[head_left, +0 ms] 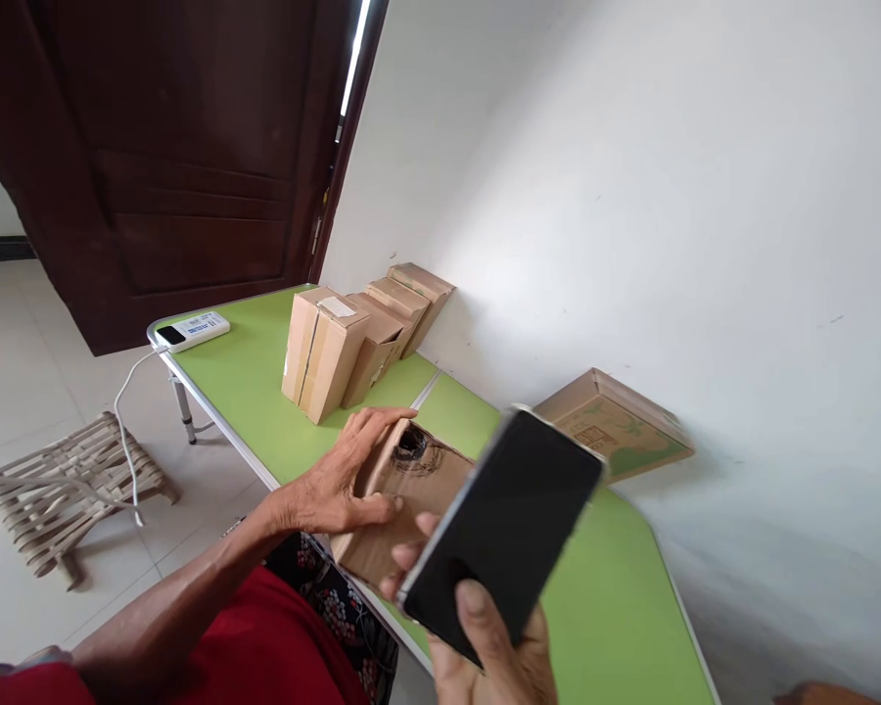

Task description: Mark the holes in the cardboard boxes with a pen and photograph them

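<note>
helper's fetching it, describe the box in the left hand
Find the green table; at its near edge, the left hand grips a cardboard box. Unlike the row of boxes toward the door, it bears a black patch amid scribbles.

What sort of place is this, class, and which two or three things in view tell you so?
Probably a room in a home: there is a dark panelled door, a low slatted stool on a tiled floor, and a green-topped table beside a white wall.
</note>
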`<state>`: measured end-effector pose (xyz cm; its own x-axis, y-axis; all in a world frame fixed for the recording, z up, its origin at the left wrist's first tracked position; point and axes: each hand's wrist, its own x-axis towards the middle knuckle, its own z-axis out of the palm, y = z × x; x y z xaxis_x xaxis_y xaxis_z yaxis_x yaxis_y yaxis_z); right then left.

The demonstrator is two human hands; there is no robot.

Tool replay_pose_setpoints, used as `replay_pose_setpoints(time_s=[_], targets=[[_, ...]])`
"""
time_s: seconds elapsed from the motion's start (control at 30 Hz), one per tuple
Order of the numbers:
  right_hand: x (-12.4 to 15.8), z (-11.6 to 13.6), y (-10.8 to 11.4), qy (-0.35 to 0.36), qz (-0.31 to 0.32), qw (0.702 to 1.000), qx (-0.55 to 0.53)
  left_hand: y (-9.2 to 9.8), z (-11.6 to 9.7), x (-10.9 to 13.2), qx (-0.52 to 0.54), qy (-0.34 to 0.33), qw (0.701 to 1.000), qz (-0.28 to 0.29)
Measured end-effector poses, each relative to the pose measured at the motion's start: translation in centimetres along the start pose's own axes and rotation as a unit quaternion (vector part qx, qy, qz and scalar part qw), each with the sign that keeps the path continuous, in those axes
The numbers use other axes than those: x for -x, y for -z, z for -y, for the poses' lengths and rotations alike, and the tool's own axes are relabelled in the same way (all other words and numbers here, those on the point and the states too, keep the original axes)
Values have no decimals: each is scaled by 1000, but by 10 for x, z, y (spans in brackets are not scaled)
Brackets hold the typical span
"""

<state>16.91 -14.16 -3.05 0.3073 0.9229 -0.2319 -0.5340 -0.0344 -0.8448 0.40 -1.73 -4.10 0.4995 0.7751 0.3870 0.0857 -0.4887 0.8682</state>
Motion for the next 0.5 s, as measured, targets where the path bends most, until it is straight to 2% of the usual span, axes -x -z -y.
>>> replay_pose_setpoints(time_s=[0.1, 0.23, 0.33, 0.5], targets=[[1, -15, -20, -43, 59, 997, -2, 1, 8, 1, -2, -38, 999, -2], [0, -21, -21, -61, 98, 993, -12, 1, 20, 3, 7, -69, 998, -1], [1, -19, -20, -68, 97, 993, -4, 0, 22, 4, 8, -77, 997, -3], [3, -18, -23, -73, 80, 994, -5, 1, 21, 6, 10, -45, 999, -5]])
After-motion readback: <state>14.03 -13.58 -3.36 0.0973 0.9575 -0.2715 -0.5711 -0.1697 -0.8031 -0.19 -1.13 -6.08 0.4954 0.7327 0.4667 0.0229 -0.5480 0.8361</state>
